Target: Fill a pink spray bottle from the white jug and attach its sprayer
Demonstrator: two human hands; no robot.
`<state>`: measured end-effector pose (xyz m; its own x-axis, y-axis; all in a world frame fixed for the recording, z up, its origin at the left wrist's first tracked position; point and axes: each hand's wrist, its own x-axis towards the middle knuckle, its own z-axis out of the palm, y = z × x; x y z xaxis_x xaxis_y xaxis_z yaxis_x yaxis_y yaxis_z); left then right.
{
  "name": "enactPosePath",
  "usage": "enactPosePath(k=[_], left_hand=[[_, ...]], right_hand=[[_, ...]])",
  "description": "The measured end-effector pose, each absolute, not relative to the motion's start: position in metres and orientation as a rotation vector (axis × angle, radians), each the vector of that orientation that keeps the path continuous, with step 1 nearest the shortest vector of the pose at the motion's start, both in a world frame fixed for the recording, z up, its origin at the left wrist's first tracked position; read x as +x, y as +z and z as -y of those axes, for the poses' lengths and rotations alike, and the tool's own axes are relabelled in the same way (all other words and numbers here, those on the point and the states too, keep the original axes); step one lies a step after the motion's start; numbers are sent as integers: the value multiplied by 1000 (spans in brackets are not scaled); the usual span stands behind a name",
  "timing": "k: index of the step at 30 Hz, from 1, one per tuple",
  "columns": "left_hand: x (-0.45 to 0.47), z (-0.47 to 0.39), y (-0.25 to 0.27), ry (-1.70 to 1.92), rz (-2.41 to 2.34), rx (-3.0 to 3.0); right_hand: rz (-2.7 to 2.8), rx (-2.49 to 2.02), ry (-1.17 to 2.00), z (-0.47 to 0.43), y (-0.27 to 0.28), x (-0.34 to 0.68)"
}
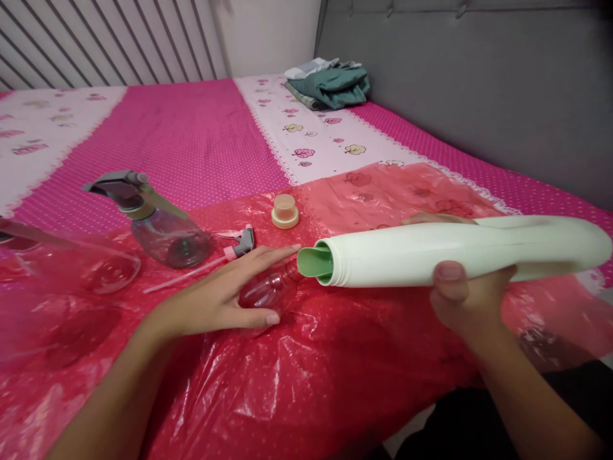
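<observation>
My right hand (472, 297) grips a pale green plastic jug (383, 255), held almost level with its open mouth to the left. A green pouring spout (315, 262) sticks out of that mouth, just above the neck of a small clear bottle (263, 291). Around this bottle is my left hand (234, 291), its thumb on the near side and its fingers over the far side. The left fingertips come close to the spout; whether they touch it I cannot tell. Whether liquid is flowing does not show.
Beyond my left hand lies a spray trigger head (239, 246) with its tube. A cream cap (285, 212) sits on the red plastic sheet (297, 383). At left are a clear spray bottle (167, 233) and another clear container (90, 262). Folded clothes (330, 86) lie by the grey headboard (460, 70).
</observation>
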<state>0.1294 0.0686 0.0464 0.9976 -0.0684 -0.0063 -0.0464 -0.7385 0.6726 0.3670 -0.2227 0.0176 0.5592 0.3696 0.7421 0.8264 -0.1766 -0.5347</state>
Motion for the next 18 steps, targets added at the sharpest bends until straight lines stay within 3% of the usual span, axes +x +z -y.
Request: enactPosePath(k=[18], left_hand=[[131, -68, 47, 22, 164, 2414]], right_hand=[[984, -1763, -573, 221, 18, 367]])
